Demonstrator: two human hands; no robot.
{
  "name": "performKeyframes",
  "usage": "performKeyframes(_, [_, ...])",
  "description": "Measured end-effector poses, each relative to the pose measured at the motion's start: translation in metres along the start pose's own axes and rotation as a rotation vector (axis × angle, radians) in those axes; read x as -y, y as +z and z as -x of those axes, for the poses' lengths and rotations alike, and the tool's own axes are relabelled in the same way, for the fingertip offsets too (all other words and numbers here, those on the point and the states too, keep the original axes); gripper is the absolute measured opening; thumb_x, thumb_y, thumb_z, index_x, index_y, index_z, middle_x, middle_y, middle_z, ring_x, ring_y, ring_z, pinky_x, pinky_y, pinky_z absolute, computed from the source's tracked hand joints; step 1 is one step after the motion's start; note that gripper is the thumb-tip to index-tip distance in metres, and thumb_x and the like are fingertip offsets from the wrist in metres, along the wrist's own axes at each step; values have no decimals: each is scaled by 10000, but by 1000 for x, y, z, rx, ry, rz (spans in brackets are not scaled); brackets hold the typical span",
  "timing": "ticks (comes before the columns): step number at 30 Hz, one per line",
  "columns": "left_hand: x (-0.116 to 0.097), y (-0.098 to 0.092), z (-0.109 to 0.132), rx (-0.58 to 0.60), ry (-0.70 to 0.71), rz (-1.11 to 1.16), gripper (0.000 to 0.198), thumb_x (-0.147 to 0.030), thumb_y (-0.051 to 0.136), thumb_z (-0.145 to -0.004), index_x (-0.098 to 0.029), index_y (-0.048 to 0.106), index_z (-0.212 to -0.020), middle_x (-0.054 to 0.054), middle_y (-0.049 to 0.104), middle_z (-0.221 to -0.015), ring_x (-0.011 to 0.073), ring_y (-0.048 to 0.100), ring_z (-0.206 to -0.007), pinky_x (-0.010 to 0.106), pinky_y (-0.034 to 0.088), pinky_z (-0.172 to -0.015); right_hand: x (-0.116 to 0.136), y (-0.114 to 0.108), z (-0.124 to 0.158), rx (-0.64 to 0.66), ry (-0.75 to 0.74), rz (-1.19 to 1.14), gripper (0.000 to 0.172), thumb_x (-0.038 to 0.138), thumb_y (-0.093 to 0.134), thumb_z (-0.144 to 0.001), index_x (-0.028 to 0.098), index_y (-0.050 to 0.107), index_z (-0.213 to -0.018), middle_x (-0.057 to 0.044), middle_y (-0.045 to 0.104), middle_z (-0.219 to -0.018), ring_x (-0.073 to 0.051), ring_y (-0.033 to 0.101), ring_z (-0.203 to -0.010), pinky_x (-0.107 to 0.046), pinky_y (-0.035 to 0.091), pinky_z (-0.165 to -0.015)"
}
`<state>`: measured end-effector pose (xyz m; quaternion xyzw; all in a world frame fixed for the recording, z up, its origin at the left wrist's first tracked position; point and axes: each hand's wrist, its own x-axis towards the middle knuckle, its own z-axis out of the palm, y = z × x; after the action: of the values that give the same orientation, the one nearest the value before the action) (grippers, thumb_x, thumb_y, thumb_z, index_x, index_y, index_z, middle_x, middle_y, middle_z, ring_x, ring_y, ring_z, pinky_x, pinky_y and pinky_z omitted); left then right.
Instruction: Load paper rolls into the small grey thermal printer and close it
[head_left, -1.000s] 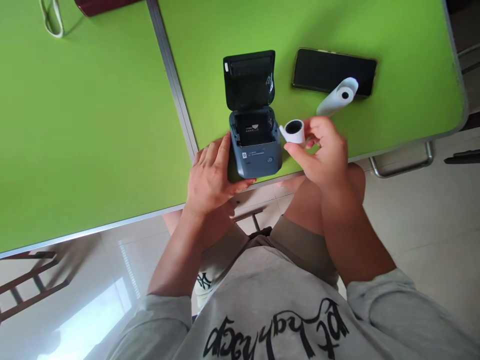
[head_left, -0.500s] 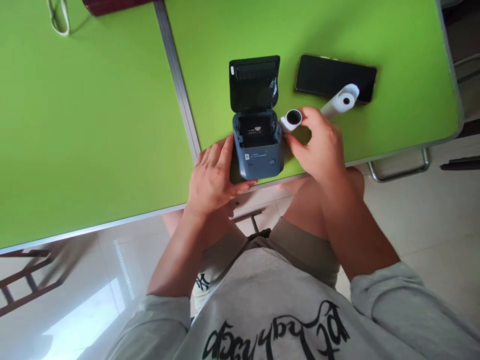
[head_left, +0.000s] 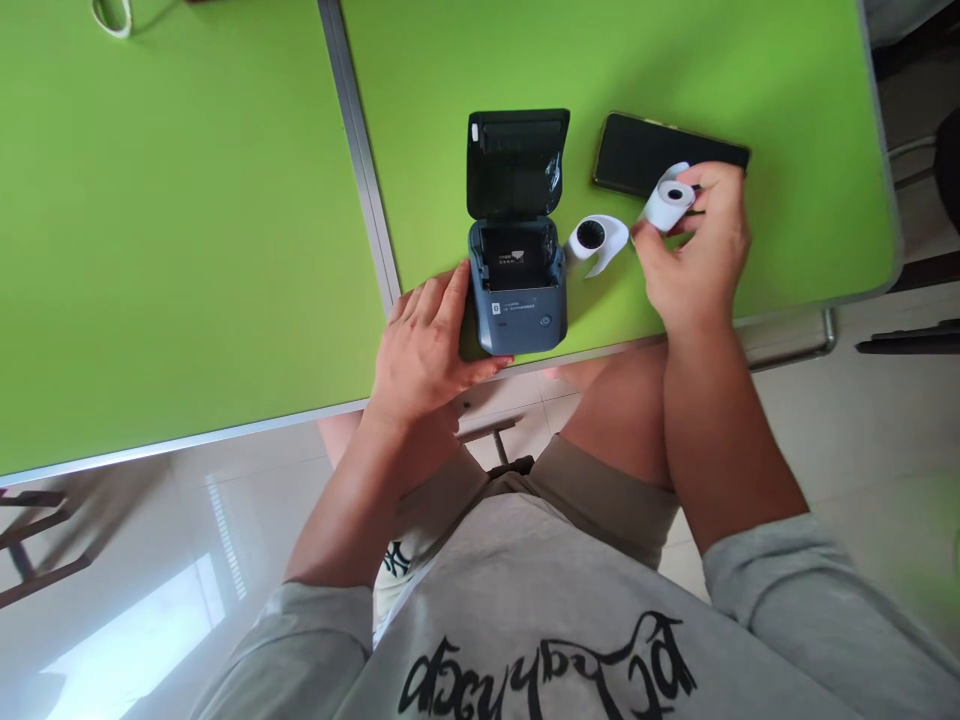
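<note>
A dark blue-grey label printer [head_left: 520,318] stands near the table's front edge with its black lid [head_left: 516,165] raised. Its paper bay shows no roll inside. My left hand [head_left: 424,345] is held against the printer's left side, with the thumb along its lower front edge. To the printer's right lies a white paper roll with a black core [head_left: 613,238], its loose end curling out. My right hand [head_left: 701,240] grips another white paper roll [head_left: 663,212] between thumb and fingers, just in front of the phone. That roll has a small dark hole in its end.
A black phone [head_left: 637,152] lies on the green table [head_left: 225,220] behind the right hand. A metal seam [head_left: 356,150] runs between two table sections. At the far left is a white loop of cord [head_left: 116,22]. My legs are beneath the front edge.
My right hand has let go of the black-cored roll, moved right and taken hold of the other roll. The released roll's paper end has sprung loose. My left hand stays at the printer.
</note>
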<state>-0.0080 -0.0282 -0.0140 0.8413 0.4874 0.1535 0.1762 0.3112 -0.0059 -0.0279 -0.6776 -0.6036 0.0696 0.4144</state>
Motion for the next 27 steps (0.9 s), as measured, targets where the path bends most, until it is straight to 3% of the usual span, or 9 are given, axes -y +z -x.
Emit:
performKeyframes(7, [1, -3, 0, 16, -14, 10, 1139, -944, 522, -801, -167, 381, -1621, 199, 602, -1475, 380, 602, -1321, 505, 473, -1137, 20, -3, 15, 199, -115, 4, 360, 328, 671, -852, 303, 585, -1200, -66, 696, -1197, -285, 672, -1091, -497, 558, -989])
performKeyframes(10, [0, -4, 0, 16, -23, 13, 1124, -944, 505, -810, -171, 389, -1619, 198, 603, -1477, 376, 604, -1320, 502, 475, -1138, 18, 0, 12, 188, -107, 54, 327, 360, 696, -855, 297, 593, -1159, -70, 683, -1216, -290, 656, -1151, -501, 556, -1020])
performKeyframes(15, [0, -4, 0, 18, -29, 2, 1158, -962, 504, -790, -152, 402, -1611, 208, 603, -1473, 382, 614, -1306, 503, 485, -1127, 10, 0, 12, 133, -77, -21, 390, 317, 624, -922, 332, 511, -1295, -58, 689, -1205, -232, 657, -1069, -423, 570, -957])
performKeyframes(20, [1, -3, 0, 14, -26, 12, 1135, -951, 528, -789, -195, 383, -1623, 183, 607, -1480, 365, 609, -1328, 494, 472, -1153, 8, -1, 13, 100, -106, 46, 323, 345, 667, -891, 328, 583, -1202, -86, 644, -1234, -282, 626, -1139, -500, 538, -1012])
performKeyframes(25, [1, -2, -1, 9, -22, 8, 1150, -969, 501, -785, -176, 397, -1612, 185, 613, -1477, 361, 608, -1339, 478, 468, -1157, 0, 3, 14, 100, -61, -206, 558, 328, 631, -909, 378, 416, -1421, -61, 701, -1194, -241, 680, -1050, -428, 565, -932])
performKeyframes(27, [1, -2, -1, 7, -21, 7, 1143, -972, 496, -784, -185, 403, -1609, 178, 619, -1472, 360, 614, -1331, 477, 470, -1148, -2, 3, 14, 94, -81, -198, 524, 320, 623, -898, 353, 452, -1392, -69, 716, -1189, -240, 695, -1036, -428, 568, -919])
